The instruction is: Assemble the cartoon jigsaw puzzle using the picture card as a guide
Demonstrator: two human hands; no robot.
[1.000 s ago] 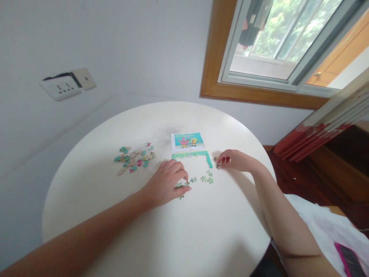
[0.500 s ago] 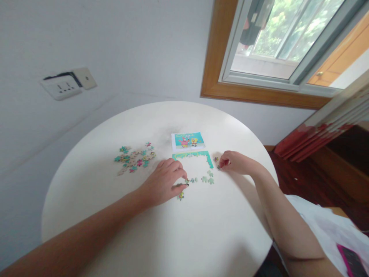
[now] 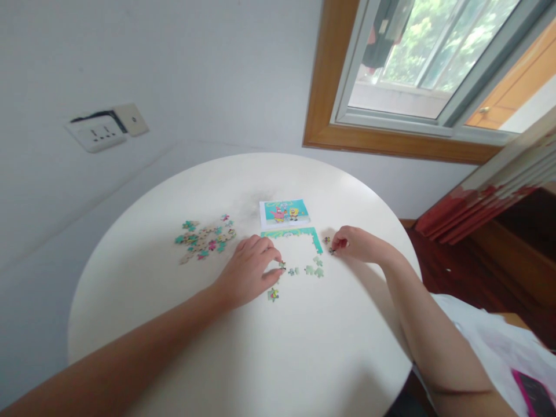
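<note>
My left hand (image 3: 249, 272) has thumb and index finger closed on a small puzzle piece (image 3: 282, 265) at the lower left of a partly joined puzzle frame (image 3: 317, 242). Teal pieces form its top and right edge. Pale green pieces (image 3: 310, 270) lie along the lower side, and a yellowish piece (image 3: 273, 295) rests below my left thumb. To the right, my right hand (image 3: 357, 244) has its fingers curled together, with a dark-marked puzzle piece (image 3: 332, 251) at the fingertips. Another loose piece (image 3: 326, 239) lies just beyond it.
A picture card (image 3: 284, 213) with two cartoon figures lies behind the frame. Many mixed puzzle pieces (image 3: 204, 238) are piled to the left on the round white table (image 3: 260, 359). A pink-edged phone (image 3: 534, 391) lies on white cloth at lower right.
My left hand has moved slightly away from me, carrying the puzzle piece up from the lower row. My right hand stays nearly in place by its piece.
</note>
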